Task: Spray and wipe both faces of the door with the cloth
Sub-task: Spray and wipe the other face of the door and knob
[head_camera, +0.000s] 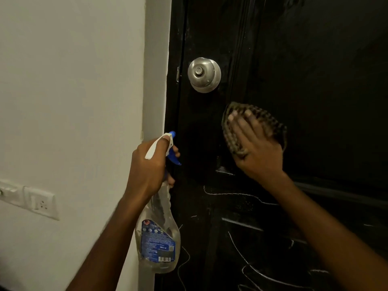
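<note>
Head view. The black door (315,80) fills the right half of the field and is closed against a grey frame (155,70). A white wall (73,80) lies to the left.

**Right hand.** The right hand (258,152) lies flat on the door face, its fingers (241,124) straight and close together. They press a checked tan-and-dark cloth (227,135) against the panel. The cloth is bunched under the palm and shows beyond the fingertips and along the left side of the hand. The thumb sits at the cloth's lower edge; whether it hooks under the fabric cannot be told. Hand and cloth are below and just to the right of the round metal knob (204,74), without touching it.

**Left hand.** The left hand (149,164) grips the neck of a spray bottle (159,244). The fingers are curled round the neck, the thumb lies along the top of the white spray head, and a fingertip shows at the blue trigger. The blue nozzle points toward the door's latch edge. The clear body, with a blue label, hangs below the fist in front of the line where frame and door meet.

**Surroundings.** Thin white scribbled lines (241,248) mark the lower part of the door, beneath the right forearm. A white wall socket (41,203) is set in the wall at lower left.
</note>
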